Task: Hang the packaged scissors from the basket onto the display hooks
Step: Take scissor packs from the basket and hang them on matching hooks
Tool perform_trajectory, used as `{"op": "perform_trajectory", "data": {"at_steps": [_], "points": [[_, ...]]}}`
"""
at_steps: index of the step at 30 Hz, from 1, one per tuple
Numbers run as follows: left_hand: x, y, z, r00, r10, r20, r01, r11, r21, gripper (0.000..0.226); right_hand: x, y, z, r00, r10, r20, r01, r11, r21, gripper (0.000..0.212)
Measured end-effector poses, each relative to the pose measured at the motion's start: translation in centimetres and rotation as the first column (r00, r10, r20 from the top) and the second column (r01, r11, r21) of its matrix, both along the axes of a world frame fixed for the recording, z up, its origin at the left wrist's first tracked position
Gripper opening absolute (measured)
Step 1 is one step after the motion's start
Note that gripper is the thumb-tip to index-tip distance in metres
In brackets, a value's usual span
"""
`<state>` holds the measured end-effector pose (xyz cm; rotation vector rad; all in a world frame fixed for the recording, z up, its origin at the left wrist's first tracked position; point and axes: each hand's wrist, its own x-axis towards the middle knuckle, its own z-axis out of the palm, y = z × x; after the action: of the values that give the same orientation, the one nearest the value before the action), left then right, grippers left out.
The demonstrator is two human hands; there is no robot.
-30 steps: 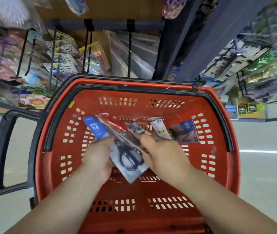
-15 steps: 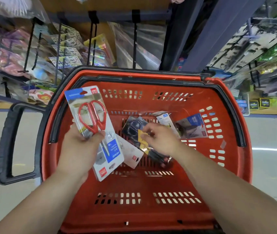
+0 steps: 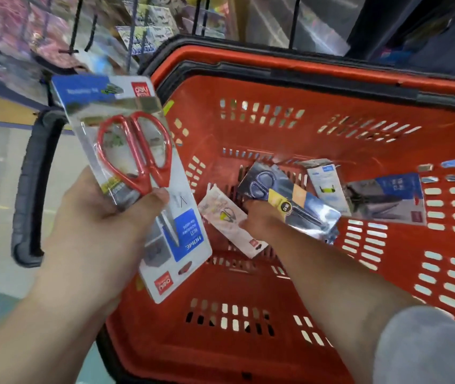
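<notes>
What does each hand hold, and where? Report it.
The left hand grips the red-scissors pack at its middle; the right hand grips the dark-scissors pack by its near edge.

A carded pack of red-handled scissors [image 3: 137, 173] is gripped in the left hand [image 3: 104, 217], with the thumb pressed on its front, over the left side of the red basket [image 3: 304, 65]. A dark scissors pack [image 3: 290, 200] is held by the right hand [image 3: 259, 220] inside the basket. Further packs [image 3: 387, 198] are lying on the basket floor.
</notes>
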<state>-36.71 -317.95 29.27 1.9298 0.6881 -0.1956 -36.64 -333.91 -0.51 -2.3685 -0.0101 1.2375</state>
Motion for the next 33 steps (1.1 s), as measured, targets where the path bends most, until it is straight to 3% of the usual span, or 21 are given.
{"op": "perform_trajectory", "data": {"at_steps": [3,7,10,13,17,19,21,26,30,33], "points": [[0.2,-0.1,-0.1,1.0,-0.007,-0.015,0.006,0.999,-0.034,0.03,0.3,-0.3,1.0,0.996,0.081,0.02,-0.082,0.996,0.044,0.024],[0.4,-0.8,0.0,0.999,0.002,-0.045,-0.007,0.995,-0.101,0.028,2.2,-3.2,6.9,0.992,-0.076,0.1,0.05,0.969,0.241,0.018],[0.1,-1.3,-0.3,0.998,-0.015,-0.068,0.007,0.993,-0.119,0.031,3.4,-7.3,12.8,0.968,-0.069,0.24,0.007,0.968,0.249,0.018],[-0.6,-1.8,-0.7,0.992,-0.024,-0.122,0.004,0.987,-0.158,0.03,2.8,-11.8,18.0,0.893,-0.121,0.433,0.012,0.969,0.246,0.017],[-0.6,-2.9,-1.2,0.975,-0.008,-0.222,-0.052,0.963,-0.265,0.027,0.1,-14.9,22.7,0.738,-0.312,0.598,0.04,0.905,0.423,0.021],[-0.1,-4.0,-1.5,0.959,-0.057,-0.277,-0.04,0.943,-0.332,0.025,-1.2,-15.1,23.8,0.734,-0.422,0.533,0.106,0.845,0.524,0.036],[0.3,-5.3,-1.6,0.931,-0.092,-0.353,-0.059,0.918,-0.393,0.022,-2.2,-14.8,24.6,0.732,-0.571,0.373,0.262,0.741,0.619,0.043],[0.1,-7.9,-2.3,0.858,-0.171,-0.484,-0.115,0.855,-0.506,0.011,-3.5,-13.0,24.6,0.58,-0.787,0.209,0.446,0.522,0.727,0.022],[0.1,-7.9,-3.4,0.857,-0.19,-0.479,-0.169,0.774,-0.61,0.047,-3.6,-12.0,24.1,0.577,-0.788,0.213,0.43,0.515,0.741,0.04],[0.2,-7.0,-3.9,0.851,-0.258,-0.458,-0.092,0.784,-0.613,0.048,-3.3,-11.6,23.3,0.588,-0.79,0.175,0.407,0.475,0.78,0.048]]}}
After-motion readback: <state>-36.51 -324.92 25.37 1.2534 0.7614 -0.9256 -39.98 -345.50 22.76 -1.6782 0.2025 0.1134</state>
